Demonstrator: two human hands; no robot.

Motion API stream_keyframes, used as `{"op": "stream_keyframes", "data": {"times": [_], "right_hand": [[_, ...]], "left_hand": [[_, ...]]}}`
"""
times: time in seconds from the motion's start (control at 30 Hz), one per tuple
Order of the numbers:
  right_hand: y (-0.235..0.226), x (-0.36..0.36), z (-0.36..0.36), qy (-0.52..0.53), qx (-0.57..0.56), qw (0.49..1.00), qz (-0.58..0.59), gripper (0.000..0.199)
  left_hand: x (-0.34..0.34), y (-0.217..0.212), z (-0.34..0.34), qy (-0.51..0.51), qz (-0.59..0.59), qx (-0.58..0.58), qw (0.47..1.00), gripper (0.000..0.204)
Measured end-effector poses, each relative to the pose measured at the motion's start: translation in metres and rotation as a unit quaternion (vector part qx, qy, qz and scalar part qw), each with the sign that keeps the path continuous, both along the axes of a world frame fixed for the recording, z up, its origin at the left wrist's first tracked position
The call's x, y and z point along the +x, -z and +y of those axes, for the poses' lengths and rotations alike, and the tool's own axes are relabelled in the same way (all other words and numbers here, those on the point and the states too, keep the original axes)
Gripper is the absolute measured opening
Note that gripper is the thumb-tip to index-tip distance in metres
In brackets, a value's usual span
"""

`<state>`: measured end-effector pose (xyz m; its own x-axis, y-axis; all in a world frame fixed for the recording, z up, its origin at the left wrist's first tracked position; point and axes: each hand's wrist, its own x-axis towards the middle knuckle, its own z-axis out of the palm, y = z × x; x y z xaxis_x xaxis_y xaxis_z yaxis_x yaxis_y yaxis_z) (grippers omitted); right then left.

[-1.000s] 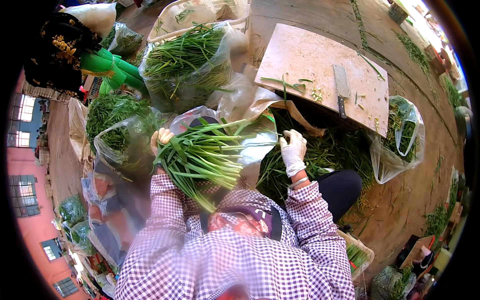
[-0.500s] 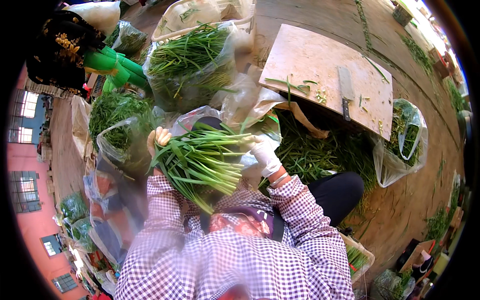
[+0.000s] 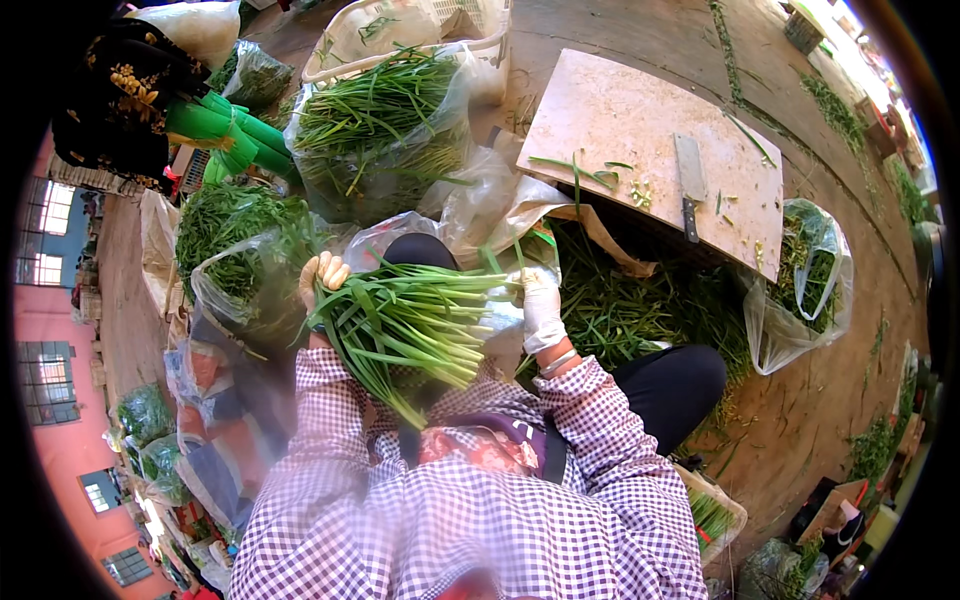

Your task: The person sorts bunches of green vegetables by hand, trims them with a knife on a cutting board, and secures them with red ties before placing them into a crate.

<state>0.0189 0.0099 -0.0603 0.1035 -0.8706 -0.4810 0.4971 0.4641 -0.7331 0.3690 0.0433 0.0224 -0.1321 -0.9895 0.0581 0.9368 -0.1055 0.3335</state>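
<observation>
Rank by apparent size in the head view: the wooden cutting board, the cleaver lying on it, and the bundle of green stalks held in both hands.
1. Wooden cutting board, largest.
2. Bundle of green stalks, held by the left hand and right hand; it lies nearer the camera, so it may look larger than it is.
3. Cleaver, clearly smallest.

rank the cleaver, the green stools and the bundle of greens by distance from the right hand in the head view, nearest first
1. bundle of greens: touching the right hand, on its left.
2. cleaver: on the board, up and to the right.
3. green stools: far upper left, past the bags.
</observation>
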Motion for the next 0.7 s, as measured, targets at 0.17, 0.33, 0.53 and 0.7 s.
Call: {"op": "stream_keyframes", "data": {"times": [0.17, 0.33, 0.53, 0.7], "right_hand": [[-0.003, -0.019, -0.004, -0.093, -0.054, 0.991, 0.076, 0.021], [-0.048, -0.058, -0.033, -0.046, -0.073, 0.995, 0.059, 0.018], [-0.092, -0.115, -0.072, 0.2, -0.136, 0.97, -0.026, 0.01], [-0.168, -0.048, -0.038, 0.051, -0.169, 0.984, -0.025, 0.019]], "left_hand": [[-0.009, -0.004, -0.001, -0.002, 0.035, 0.002, 0.999, 0.034], [-0.013, -0.01, 0.003, 0.012, 0.067, -0.065, 0.996, 0.03], [-0.038, -0.031, 0.004, -0.04, 0.017, -0.005, 0.999, 0.022], [-0.042, -0.047, 0.0, -0.014, -0.076, -0.028, 0.997, 0.064]]}}
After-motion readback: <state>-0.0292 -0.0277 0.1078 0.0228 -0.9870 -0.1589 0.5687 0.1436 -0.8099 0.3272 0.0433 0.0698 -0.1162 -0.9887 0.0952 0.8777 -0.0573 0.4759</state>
